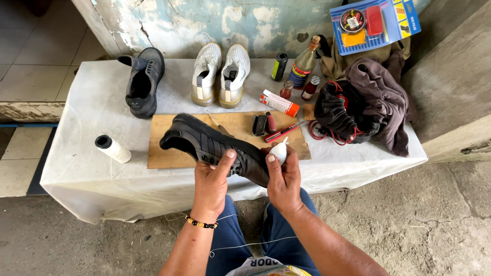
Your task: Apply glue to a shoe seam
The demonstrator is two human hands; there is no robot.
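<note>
It was a makeshift shoe-repair stall — a cloth-covered table [82, 168] against a peeling wall [255, 23], with a wooden work board [240, 125], thread spool [113, 148] and waiting white sneakers [221, 74].

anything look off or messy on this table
A loose white thread trails across the person's lap, off the white thread spool. Dark clothes lie heaped at the table's right end. Nothing looks spilled or broken.

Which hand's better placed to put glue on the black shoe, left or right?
Right, most likely. The right hand already grips the small white glue bottle, nozzle up, beside the black shoe. The left hand is clasped around the shoe's side, steadying it over the wooden board.
</note>
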